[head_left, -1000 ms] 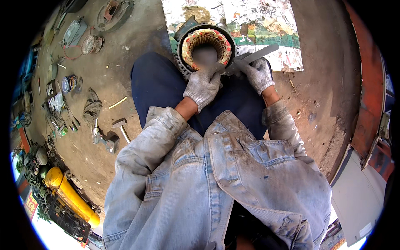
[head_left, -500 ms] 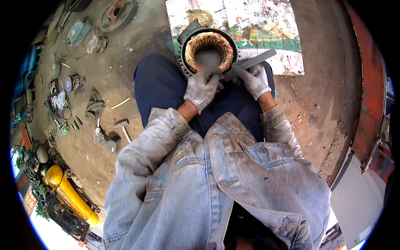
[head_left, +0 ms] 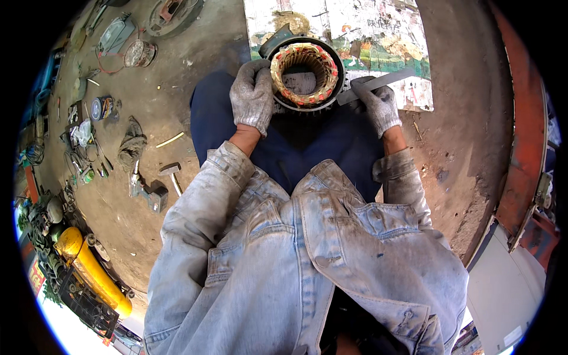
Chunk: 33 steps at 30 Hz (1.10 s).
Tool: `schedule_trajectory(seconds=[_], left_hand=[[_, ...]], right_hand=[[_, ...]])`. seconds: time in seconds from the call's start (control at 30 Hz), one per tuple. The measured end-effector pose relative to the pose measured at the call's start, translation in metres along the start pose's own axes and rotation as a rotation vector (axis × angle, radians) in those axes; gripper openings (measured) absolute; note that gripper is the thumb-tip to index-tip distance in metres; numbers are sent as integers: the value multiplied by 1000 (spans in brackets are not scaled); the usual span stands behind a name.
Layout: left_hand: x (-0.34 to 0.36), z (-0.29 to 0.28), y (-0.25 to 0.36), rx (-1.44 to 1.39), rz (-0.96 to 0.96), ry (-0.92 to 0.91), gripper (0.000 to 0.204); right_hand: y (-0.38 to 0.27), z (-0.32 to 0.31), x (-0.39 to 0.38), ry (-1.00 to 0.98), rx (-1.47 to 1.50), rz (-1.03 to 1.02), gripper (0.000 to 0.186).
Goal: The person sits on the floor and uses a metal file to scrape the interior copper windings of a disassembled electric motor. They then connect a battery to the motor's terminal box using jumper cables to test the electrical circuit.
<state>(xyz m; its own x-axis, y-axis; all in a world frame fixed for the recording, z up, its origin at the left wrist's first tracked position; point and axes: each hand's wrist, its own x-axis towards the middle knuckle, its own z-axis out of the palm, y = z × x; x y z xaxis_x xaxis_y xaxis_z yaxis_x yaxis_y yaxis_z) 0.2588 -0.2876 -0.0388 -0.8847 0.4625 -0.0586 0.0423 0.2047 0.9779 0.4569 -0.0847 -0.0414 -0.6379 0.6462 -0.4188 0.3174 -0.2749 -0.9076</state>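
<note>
Two gloved hands: left hand (head_left: pixel 251 97) shifted from near rim to left side of motor housing (head_left: pixel 340 59), baring near windings (head_left: pixel 328 90) but hiding left rim; fingers curled, grip unclear. Right hand (head_left: pixel 380 107) pinches flat grey strip (head_left: pixel 390 78). Housing at near-left corner of cardboard (head_left: pixel 408 35); hammer (head_left: pixel 171 168), drill (head_left: pixel 148 192) lie leftward, well apart.

Floor (head_left: pixel 458 65) is brown, stained. A rust-red metal panel (head_left: pixel 522 127) runs along the right side; below it stands a pale grey panel (head_left: pixel 503 284). Bright white light (head_left: pixel 64 319) shows lower left.
</note>
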Motion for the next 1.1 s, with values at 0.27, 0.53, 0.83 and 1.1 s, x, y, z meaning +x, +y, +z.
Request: schedule_trajectory(seconds=[0.27, 0.53, 0.83, 1.1], left_hand=[[43, 37, -11, 642, 193, 114, 37], [40, 48, -18, 552, 164, 97, 44], [41, 48, -20, 581, 166, 110, 42], [42, 50, -23, 562, 188, 89, 44]], right_hand=[[-31, 15, 22, -30, -248, 66, 20], [-41, 21, 24, 38, -443, 135, 17], [-27, 35, 11, 84, -363, 208, 23], [-25, 60, -19, 63, -182, 211, 21]])
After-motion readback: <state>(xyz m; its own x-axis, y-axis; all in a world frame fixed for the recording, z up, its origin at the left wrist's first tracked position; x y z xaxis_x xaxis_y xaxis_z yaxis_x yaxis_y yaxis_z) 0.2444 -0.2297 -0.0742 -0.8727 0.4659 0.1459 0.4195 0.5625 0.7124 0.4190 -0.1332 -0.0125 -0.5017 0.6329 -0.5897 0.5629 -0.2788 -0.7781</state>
